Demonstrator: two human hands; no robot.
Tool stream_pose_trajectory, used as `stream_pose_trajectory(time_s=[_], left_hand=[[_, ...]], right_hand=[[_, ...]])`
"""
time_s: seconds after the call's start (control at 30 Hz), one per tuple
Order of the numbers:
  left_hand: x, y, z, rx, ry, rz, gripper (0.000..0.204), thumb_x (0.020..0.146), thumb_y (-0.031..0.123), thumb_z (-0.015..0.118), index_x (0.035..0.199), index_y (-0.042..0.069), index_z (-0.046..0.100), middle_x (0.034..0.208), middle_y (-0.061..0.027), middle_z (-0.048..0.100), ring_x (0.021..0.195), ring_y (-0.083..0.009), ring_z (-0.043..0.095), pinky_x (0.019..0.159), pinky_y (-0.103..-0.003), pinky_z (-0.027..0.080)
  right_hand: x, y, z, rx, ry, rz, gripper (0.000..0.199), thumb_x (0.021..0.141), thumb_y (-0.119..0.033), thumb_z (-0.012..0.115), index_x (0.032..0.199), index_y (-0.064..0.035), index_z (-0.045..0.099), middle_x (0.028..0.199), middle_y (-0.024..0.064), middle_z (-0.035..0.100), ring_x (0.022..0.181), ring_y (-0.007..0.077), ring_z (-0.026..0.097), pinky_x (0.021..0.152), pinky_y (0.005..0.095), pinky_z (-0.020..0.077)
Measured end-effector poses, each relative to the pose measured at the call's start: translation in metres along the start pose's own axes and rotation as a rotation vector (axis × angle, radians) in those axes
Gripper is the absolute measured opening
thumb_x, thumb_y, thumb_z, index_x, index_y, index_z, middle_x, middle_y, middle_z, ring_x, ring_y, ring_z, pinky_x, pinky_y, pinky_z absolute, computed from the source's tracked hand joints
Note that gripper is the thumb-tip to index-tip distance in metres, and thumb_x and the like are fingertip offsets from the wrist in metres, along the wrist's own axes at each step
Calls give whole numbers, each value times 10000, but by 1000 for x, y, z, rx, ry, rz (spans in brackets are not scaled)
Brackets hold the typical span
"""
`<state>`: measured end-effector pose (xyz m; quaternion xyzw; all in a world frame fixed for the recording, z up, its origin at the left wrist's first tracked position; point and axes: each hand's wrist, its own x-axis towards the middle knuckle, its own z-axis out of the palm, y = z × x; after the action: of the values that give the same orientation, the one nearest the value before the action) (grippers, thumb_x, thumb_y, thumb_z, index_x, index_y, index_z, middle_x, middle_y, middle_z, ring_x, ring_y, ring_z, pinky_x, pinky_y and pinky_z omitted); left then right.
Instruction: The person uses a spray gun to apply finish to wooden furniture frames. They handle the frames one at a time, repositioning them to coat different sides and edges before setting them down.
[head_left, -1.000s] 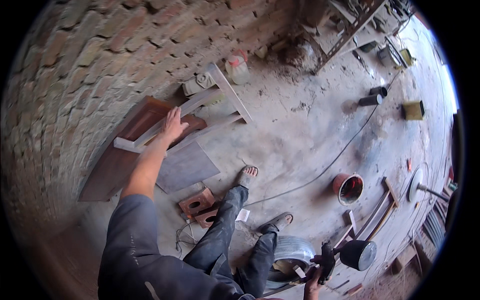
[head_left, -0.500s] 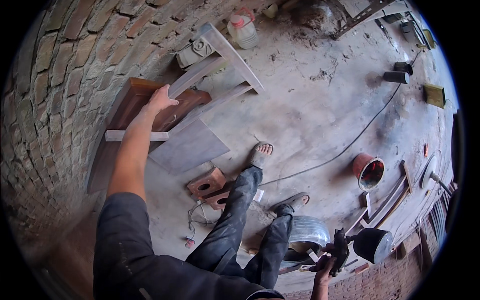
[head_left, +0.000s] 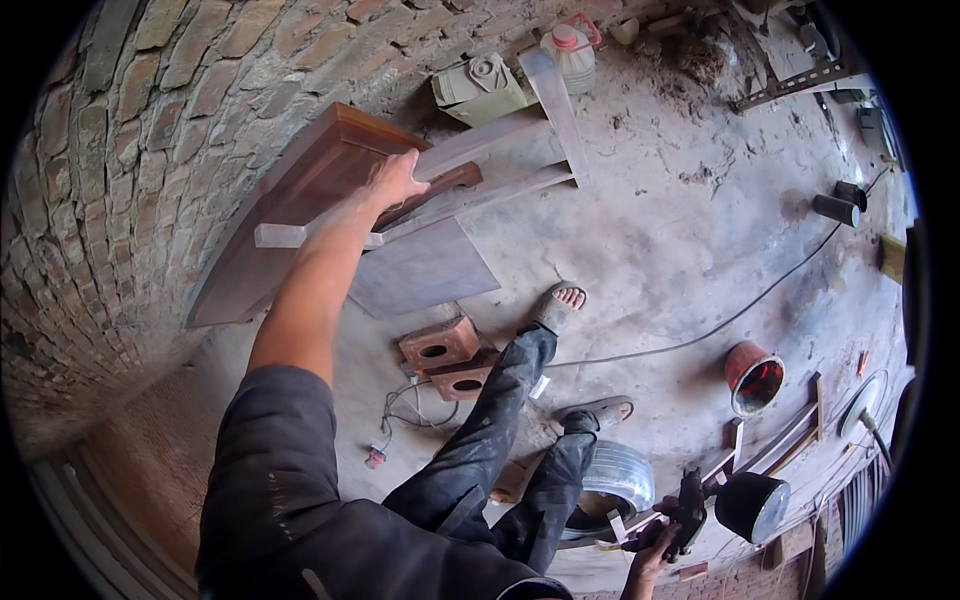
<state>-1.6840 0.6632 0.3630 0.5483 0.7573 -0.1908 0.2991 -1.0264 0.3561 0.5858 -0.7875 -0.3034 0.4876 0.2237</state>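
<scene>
My left hand [head_left: 400, 182] reaches far out and grips the rail of a pale, dusty wooden frame [head_left: 485, 140], with fingers curled over the wood. The frame stands near the brick wall, in front of a brown wooden panel [head_left: 300, 190] that leans there. A flat grey board [head_left: 425, 265] lies at the frame's near side. Down at the lower right, my right hand [head_left: 652, 552] is closed around the handle of a spray gun [head_left: 688, 512]. A black cup [head_left: 752, 506] is attached to the gun. Part of the right hand's grip is hidden behind the gun.
Two perforated bricks [head_left: 440, 343] and a tangled cord lie by my left leg. Beside my right foot is a tire [head_left: 615, 475]. A red bucket [head_left: 754, 380] stands farther right, and a hose [head_left: 700, 322] crosses the floor. A plastic jug [head_left: 572, 60] stands beyond the frame.
The view has turned, so most of the scene sits farther right in the picture. My left hand stays on the frame, and my right hand still holds the spray gun.
</scene>
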Motion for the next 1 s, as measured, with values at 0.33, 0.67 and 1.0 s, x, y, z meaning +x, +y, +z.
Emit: stream_pose_trajectory(time_s=[0.33,0.67,1.0], left_hand=[[-57,-5,78,-186,181,101,583,793,319,796,1265,47,590,1115,-287,699,1071,-479,665,911,-517,551],[-91,36,62,-93,207,158,543,798,270,789,1246,59,564,1061,-267,712,1017,-476,676,873,-539,554],[-120,70,34,-222,89,76,458,854,316,693,1202,43,577,1074,-277,711,1054,-483,665,909,-559,537]], right_hand=[[-2,17,-26,56,-144,62,483,1097,-451,442,1262,-18,575,822,20,603,433,25,347,379,226,219],[-5,5,-18,80,-79,81,439,1092,-449,443,1218,-50,576,685,-2,487,421,31,348,345,227,250],[-20,-4,1,157,-38,-98,510,1046,-411,511,1326,15,540,949,86,649,491,44,437,402,211,311]])
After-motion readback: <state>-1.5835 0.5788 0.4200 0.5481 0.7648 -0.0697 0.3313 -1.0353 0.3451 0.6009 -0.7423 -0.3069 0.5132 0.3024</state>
